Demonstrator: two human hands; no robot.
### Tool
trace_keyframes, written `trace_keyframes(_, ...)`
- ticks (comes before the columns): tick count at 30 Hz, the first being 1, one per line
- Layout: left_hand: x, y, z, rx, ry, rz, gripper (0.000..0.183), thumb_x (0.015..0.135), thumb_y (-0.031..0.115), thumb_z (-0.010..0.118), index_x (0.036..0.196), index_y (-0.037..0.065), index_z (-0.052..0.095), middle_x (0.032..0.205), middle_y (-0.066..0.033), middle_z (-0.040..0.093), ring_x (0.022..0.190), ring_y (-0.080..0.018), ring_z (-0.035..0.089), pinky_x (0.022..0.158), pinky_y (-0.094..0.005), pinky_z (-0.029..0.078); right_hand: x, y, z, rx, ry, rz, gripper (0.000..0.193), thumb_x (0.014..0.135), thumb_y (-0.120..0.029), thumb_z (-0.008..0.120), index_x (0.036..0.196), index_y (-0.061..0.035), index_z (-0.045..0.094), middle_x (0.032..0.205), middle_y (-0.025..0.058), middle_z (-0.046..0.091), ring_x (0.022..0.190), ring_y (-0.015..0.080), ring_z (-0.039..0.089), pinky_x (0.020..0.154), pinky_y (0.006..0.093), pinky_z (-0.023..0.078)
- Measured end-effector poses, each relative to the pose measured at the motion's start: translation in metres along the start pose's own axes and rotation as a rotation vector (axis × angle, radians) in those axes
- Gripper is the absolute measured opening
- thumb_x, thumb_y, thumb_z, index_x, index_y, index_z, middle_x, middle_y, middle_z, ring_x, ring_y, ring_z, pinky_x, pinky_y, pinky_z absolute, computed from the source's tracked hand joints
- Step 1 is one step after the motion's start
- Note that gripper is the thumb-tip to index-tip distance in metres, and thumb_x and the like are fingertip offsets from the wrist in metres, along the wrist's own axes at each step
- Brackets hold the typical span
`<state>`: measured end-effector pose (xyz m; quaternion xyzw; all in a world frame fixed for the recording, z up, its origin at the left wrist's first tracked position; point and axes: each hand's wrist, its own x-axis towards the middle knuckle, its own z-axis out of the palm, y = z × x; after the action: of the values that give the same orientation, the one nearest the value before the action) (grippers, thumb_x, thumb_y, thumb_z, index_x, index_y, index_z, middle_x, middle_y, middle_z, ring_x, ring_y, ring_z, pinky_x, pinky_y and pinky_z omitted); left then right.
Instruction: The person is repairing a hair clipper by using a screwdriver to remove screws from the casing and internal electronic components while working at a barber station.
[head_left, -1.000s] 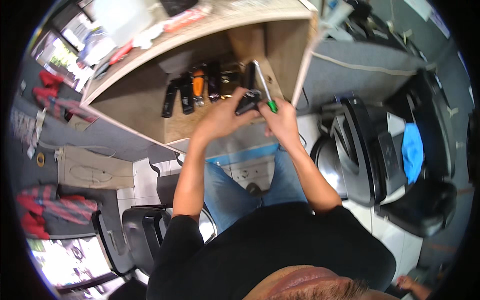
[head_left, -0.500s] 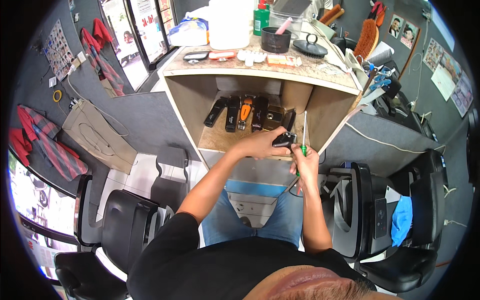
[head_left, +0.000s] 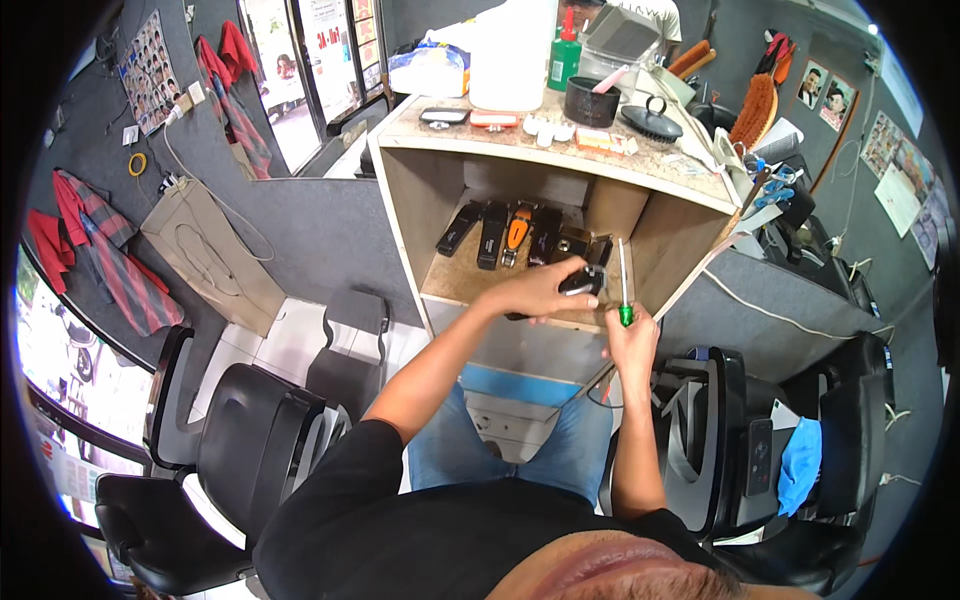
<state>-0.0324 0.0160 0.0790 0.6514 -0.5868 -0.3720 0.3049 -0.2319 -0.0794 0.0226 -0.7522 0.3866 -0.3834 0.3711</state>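
Observation:
My left hand [head_left: 535, 292] is closed around a black hair clipper [head_left: 578, 283], its metal blade end toward the right. Beside it, my right hand [head_left: 633, 340] grips a screwdriver [head_left: 627, 314] by its green handle, the thin shaft pointing up and away from me. The screwdriver's tip is apart from the clipper. Both hands are at the front edge of an open wooden cabinet shelf [head_left: 455, 278]. Inside lie several black clippers [head_left: 492, 236], an orange clipper [head_left: 517, 230] and a dark boxy one [head_left: 572, 243] in a row, partly behind my left hand.
On the cabinet top stand a black bowl [head_left: 592, 103], a round black lid [head_left: 652, 120], a green bottle [head_left: 564, 62] and a white container [head_left: 512, 60]. Black barber chairs flank me, the right one [head_left: 850, 430] holding a blue cloth [head_left: 800, 465]. A cable hangs below my right hand.
The view has swung so the cabinet sits further right. My right hand with the screwdriver has drawn slightly away from the clipper, and the clipper has tilted a little in my left hand.

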Motion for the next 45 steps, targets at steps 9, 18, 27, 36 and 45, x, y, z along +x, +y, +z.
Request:
trace_keyframes(9,-0.011,-0.015,0.017,-0.676,0.276,0.028,0.062,0.105,0.057,0.060,0.143,0.011,0.042,0.072,-0.0019,0.056,0.052,-0.0096,0.058,0.044,-0.0273,0.051,0.006,0.003,-0.012,-0.479,-0.028,-0.046,0.029,0.088,-0.028,0.069,0.092,0.0011,0.072,0.082,0.0295,0.071,0.085,0.0512,0.070,0.080,0.0585,0.056)
trace_keyframes(18,0.004,-0.054,0.029,-1.159,0.182,0.063,0.065,0.107,0.062,0.041,0.120,0.001,0.059,0.096,-0.0092,0.068,0.067,-0.0224,0.069,0.059,-0.0406,0.062,0.004,0.003,-0.014,-0.239,-0.051,-0.074,0.031,0.092,-0.024,0.071,0.110,0.0013,0.070,0.080,0.0286,0.069,0.080,0.0465,0.072,0.074,0.0506,0.057)
trace_keyframes(27,0.012,-0.043,0.035,-0.967,0.321,0.204,0.055,0.111,0.042,0.058,0.150,0.013,0.032,0.107,-0.0120,0.066,0.078,-0.0185,0.070,0.068,-0.0323,0.060,-0.026,-0.021,0.013,0.408,-0.155,0.160,0.030,0.098,-0.031,0.080,0.103,-0.0031,0.070,0.064,-0.0068,0.054,0.047,0.0029,0.047,0.043,0.0237,0.036)
trace_keyframes(36,0.020,-0.039,0.053,-0.633,0.525,0.349,0.063,0.112,0.033,0.057,0.159,0.012,0.020,0.135,-0.0120,0.054,0.126,-0.0191,0.051,0.111,-0.0351,0.041,-0.026,-0.034,0.040,0.404,-0.144,0.198,0.042,0.092,-0.028,0.086,0.115,0.0030,0.068,0.081,0.0002,0.068,0.059,0.0046,0.058,0.043,0.0235,0.048)
trace_keyframes(45,0.020,-0.043,0.052,-0.541,0.538,0.311,0.065,0.112,0.032,0.058,0.158,0.008,0.020,0.136,-0.0147,0.053,0.125,-0.0201,0.052,0.111,-0.0357,0.042,-0.024,-0.027,0.048,0.421,-0.143,0.177,0.041,0.094,-0.026,0.084,0.116,0.0035,0.067,0.077,-0.0010,0.065,0.055,0.0044,0.055,0.044,0.0233,0.046)
